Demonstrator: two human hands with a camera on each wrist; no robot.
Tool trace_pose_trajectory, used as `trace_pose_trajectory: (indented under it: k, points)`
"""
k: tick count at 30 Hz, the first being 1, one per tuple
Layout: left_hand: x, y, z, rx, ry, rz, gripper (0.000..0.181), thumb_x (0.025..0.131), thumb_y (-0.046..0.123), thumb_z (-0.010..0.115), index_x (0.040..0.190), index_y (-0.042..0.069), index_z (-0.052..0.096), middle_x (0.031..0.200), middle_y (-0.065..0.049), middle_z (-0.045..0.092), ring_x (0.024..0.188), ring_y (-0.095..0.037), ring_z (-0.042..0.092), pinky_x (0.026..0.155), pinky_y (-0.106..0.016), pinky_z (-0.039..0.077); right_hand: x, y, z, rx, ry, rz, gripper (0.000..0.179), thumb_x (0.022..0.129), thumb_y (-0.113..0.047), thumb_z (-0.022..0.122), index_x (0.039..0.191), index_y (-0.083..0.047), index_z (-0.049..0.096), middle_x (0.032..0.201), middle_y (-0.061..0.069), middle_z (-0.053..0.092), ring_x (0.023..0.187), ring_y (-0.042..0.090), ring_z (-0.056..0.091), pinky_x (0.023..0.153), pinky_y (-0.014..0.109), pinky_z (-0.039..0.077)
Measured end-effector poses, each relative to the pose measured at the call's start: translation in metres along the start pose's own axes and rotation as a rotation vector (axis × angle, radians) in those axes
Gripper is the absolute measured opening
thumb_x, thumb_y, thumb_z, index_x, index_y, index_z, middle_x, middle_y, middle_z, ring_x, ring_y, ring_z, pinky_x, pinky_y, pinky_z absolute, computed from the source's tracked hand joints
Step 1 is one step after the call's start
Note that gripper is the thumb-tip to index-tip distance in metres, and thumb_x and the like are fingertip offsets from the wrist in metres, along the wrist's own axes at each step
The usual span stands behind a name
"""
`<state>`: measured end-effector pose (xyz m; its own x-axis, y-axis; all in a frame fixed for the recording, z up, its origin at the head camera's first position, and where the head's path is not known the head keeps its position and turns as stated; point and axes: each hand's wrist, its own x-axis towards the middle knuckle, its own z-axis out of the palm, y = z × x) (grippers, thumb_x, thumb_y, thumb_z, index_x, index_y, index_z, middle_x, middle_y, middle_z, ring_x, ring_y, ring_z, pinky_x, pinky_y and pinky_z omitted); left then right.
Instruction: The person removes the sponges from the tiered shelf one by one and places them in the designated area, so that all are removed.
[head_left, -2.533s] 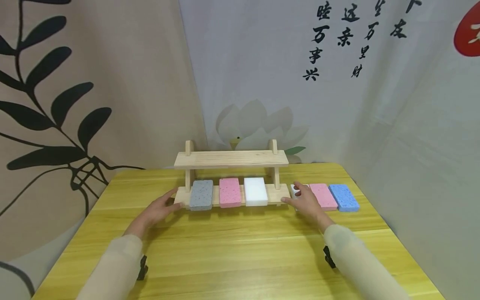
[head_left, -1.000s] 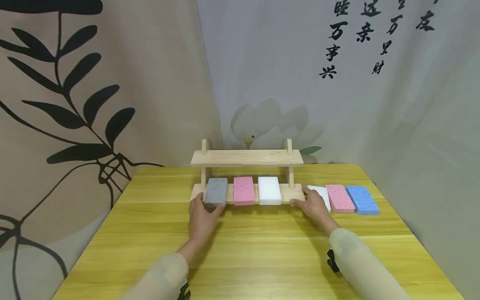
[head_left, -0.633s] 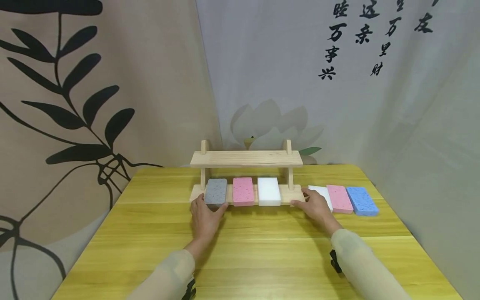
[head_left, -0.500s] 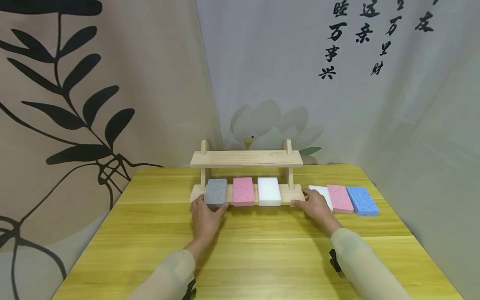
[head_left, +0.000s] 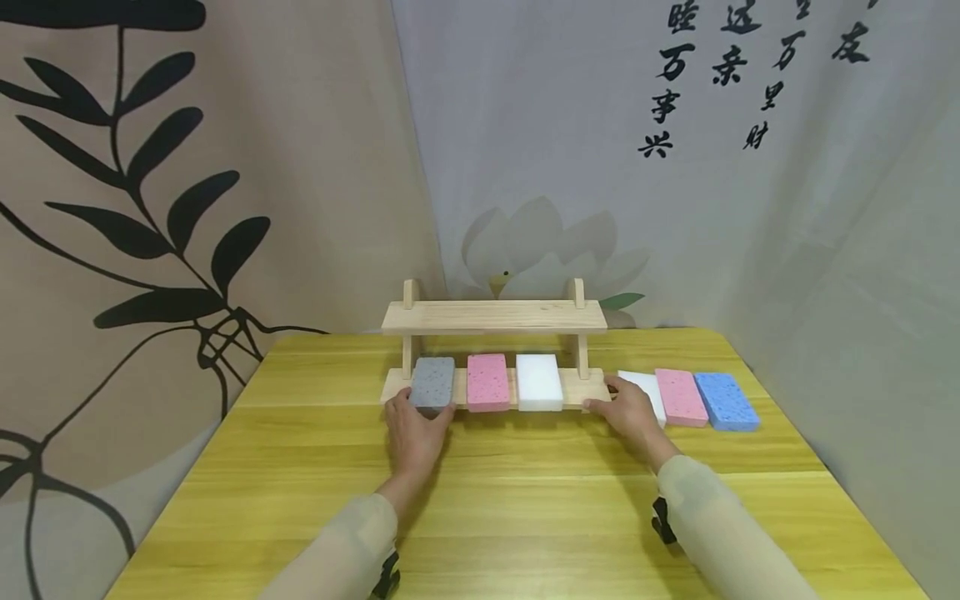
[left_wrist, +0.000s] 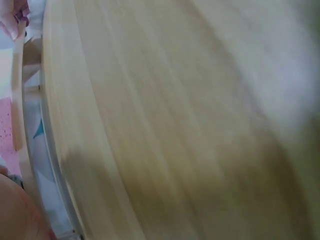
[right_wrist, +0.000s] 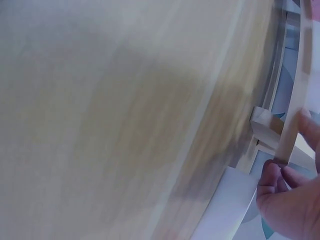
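A two-tier wooden shelf (head_left: 493, 317) stands towards the back of the table. Its lower board carries a grey sponge (head_left: 432, 383), a pink sponge (head_left: 487, 383) and a white sponge (head_left: 538, 383), spaced apart. My left hand (head_left: 417, 433) holds the grey sponge near its front end, fingers on the left side and thumb at the front right corner. With thumb and fingers, my right hand (head_left: 632, 414) grips the lower board's right end; the right wrist view shows this hand (right_wrist: 290, 197) pinching the board's edge. Only part of the left hand (left_wrist: 20, 212) shows in the left wrist view.
Right of the shelf, on the wooden table (head_left: 525, 517), lie another white sponge (head_left: 647, 388), partly behind my right hand, another pink sponge (head_left: 681, 398) and a blue sponge (head_left: 726, 402). A printed curtain (head_left: 337, 167) hangs behind the table.
My left hand has gone from the shelf's left end to the grey sponge. The right hand has settled on the board's right end. Over the last half second, hardly anything has moved.
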<state>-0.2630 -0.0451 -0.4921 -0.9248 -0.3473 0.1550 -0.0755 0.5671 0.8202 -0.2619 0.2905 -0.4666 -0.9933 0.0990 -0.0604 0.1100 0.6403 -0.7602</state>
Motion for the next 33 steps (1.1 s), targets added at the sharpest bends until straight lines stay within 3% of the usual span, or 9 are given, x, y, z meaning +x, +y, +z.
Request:
trace_pose_trajectory:
  k: [6,12,19,25,33]
  points:
    - [-0.003,-0.007,-0.009,-0.109,0.020,0.041,0.082,0.077,0.032,0.085,0.136,-0.004,0.042,0.131,-0.019,0.042,0.117,-0.034,0.047,0.100,-0.048,0.041,0.001,0.000,0.000,-0.029,0.006,-0.018,0.067,0.092,-0.024,0.073,0.142,0.011,0.044,0.135,0.029,0.053,0.116,0.038,0.053,0.099,0.052,0.043]
    - [-0.001,-0.015,-0.033,-0.174,0.032,0.096,0.081,0.078,0.029,0.085,0.137,-0.002,0.041,0.131,-0.016,0.040,0.123,-0.031,0.043,0.107,-0.045,0.035,0.002,0.001,0.000,-0.062,-0.001,-0.012,0.067,0.092,-0.027,0.072,0.141,0.010,0.045,0.134,0.029,0.053,0.115,0.039,0.055,0.096,0.051,0.045]
    - [0.028,-0.040,-0.068,-0.218,0.101,0.130,0.079,0.081,0.022,0.083,0.139,-0.005,0.037,0.133,-0.019,0.038,0.124,-0.033,0.040,0.108,-0.046,0.032,0.002,0.001,-0.002,-0.067,-0.009,0.002,0.070,0.092,-0.028,0.072,0.142,0.011,0.043,0.135,0.030,0.052,0.116,0.040,0.053,0.096,0.052,0.045]
    - [0.061,-0.072,-0.089,-0.188,0.093,0.069,0.083,0.083,0.025,0.081,0.144,-0.005,0.034,0.139,-0.023,0.034,0.128,-0.037,0.039,0.109,-0.049,0.032,0.002,0.000,-0.003,-0.067,-0.015,0.021,0.071,0.093,-0.029,0.071,0.143,0.011,0.041,0.136,0.031,0.050,0.118,0.041,0.052,0.098,0.053,0.043]
    - [0.081,-0.101,-0.111,-0.147,0.060,-0.008,0.081,0.087,0.022,0.077,0.146,-0.009,0.030,0.142,-0.029,0.031,0.131,-0.044,0.036,0.111,-0.053,0.029,0.001,-0.001,-0.002,-0.065,-0.023,0.015,0.069,0.093,-0.028,0.071,0.142,0.012,0.042,0.135,0.031,0.051,0.118,0.042,0.052,0.097,0.053,0.044]
